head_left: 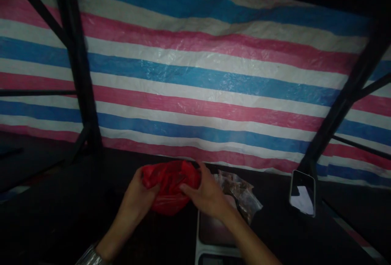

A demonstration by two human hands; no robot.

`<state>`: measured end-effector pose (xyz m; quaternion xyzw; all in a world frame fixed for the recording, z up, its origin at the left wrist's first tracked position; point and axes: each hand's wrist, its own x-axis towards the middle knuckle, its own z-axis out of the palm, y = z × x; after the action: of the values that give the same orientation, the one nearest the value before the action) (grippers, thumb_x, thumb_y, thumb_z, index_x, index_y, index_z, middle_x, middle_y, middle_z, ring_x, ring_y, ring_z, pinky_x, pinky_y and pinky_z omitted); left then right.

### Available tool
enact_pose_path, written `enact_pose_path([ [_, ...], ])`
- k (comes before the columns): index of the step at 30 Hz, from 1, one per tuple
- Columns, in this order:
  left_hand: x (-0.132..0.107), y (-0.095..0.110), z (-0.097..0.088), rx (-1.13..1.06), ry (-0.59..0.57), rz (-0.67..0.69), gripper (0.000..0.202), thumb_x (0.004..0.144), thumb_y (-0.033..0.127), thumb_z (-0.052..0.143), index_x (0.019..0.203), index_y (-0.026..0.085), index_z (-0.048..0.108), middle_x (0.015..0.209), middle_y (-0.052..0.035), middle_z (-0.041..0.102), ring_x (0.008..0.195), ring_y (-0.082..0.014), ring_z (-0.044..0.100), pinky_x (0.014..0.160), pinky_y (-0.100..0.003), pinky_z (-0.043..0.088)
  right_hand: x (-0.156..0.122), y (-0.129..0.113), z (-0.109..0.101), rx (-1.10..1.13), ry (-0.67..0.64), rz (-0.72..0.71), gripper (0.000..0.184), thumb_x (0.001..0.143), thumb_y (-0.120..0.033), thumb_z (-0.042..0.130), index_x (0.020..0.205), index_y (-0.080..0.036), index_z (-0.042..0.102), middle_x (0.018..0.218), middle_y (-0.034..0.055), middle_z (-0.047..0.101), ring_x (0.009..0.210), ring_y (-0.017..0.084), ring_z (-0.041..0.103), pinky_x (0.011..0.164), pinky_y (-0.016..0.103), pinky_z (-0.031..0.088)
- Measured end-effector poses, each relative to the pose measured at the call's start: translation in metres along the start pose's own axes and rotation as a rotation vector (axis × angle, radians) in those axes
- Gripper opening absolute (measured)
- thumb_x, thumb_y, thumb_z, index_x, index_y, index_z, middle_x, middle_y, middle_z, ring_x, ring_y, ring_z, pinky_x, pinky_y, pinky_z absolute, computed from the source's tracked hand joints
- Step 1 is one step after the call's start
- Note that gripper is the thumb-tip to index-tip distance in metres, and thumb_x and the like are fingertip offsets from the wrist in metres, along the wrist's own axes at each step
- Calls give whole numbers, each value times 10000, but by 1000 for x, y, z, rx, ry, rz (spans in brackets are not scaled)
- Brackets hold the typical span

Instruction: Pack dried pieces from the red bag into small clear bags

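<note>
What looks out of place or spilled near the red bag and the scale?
Nothing looks spilled. Both hands, left and right, grip the crumpled red bag above the scale. A phone leans on a dark pole.

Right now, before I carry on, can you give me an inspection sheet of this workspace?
Surface: dark tabletop, dimly lit, detail hard to make out.
Job's things: red plastic bag, crumpled, held off the table by both hands.
Clutter: clear bag with brownish contents behind the right hand; scale under the right wrist; phone leaning against a dark pole.
Hands: left hand grips the bag's left side; right hand grips its right side; a bracelet on the left wrist.
Cables: nothing seen.
Surroundings: striped red, white and blue tarp behind; dark frame poles left and right.
</note>
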<state>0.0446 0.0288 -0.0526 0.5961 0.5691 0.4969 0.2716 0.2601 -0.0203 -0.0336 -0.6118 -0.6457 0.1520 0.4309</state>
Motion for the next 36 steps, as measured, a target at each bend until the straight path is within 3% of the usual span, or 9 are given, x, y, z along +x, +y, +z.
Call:
enact_pose_path([
  [2, 1, 12, -4, 59, -16, 47, 385, 783, 192, 596, 1162, 258, 579, 981, -44, 803, 877, -255, 798, 789, -345, 611, 10, -8, 11, -13, -13, 38, 572, 802, -148, 695, 1360, -193, 578, 1143, 94, 767, 1025, 249, 725, 905, 367, 544],
  [5, 2, 20, -24, 216, 55, 91, 381, 815, 181, 546, 1189, 234, 595, 994, -98, 769, 943, -336, 764, 847, -441, 581, 17, -9, -3, -61, 6, 53, 446, 770, -33, 567, 1191, -175, 609, 1040, 87, 747, 934, 238, 699, 853, 366, 526],
  [10, -6, 7, -36, 336, 49, 259, 561, 800, 129, 505, 1355, 173, 573, 1116, -128, 675, 1078, -341, 688, 973, -489, 549, -5, -26, -40, -87, -203, -102, 536, 633, 44, 575, 1096, -217, 645, 1169, 70, 706, 1106, 245, 652, 981, 378, 497],
  [15, -32, -3, -32, 365, 41, 499, 596, 860, 167, 547, 1454, 210, 560, 1335, -159, 545, 1303, -344, 553, 1128, -545, 456, -19, -52, -28, -211, -415, -372, 562, 603, 94, 486, 1023, -228, 674, 1259, 49, 689, 1201, 184, 636, 1031, 289, 468],
  [17, -37, 2, -35, 443, -107, 715, 541, 886, 121, 521, 1392, 277, 632, 1472, -127, 542, 1428, -328, 474, 1206, -550, 367, -18, -54, -16, -290, -510, -396, 448, 621, 86, 499, 864, -228, 707, 1101, 21, 759, 1080, 178, 700, 960, 259, 490],
  [20, -32, 15, -40, 602, -494, 910, 582, 866, 18, 464, 1340, 278, 679, 1437, -70, 678, 1462, -264, 487, 1260, -526, 293, -15, -51, -2, -374, -589, -380, 378, 660, 63, 537, 779, -228, 747, 926, 13, 812, 909, 189, 757, 828, 254, 513],
  [23, -18, 23, -41, 658, -622, 877, 521, 795, 8, 522, 1178, 266, 764, 1344, -59, 761, 1442, -263, 535, 1269, -535, 287, -13, -49, 3, -485, -608, -367, 348, 699, 30, 593, 815, -231, 792, 918, 33, 839, 869, 213, 778, 756, 264, 509],
  [29, -16, 13, -64, 773, -644, 781, 264, 705, 89, 627, 817, 211, 833, 1035, -154, 841, 1316, -384, 641, 1271, -655, 231, -16, -49, -5, -726, -596, -307, 190, 702, -75, 739, 821, -180, 844, 836, 161, 838, 783, 321, 798, 656, 321, 516],
  [36, -26, 8, -84, 773, -680, 701, 251, 720, 189, 655, 884, 208, 844, 1114, -170, 822, 1346, -411, 609, 1283, -660, 176, -9, -64, -1, -824, -681, -281, 237, 782, -267, 694, 871, -118, 856, 910, 245, 828, 824, 396, 806, 696, 405, 579],
])
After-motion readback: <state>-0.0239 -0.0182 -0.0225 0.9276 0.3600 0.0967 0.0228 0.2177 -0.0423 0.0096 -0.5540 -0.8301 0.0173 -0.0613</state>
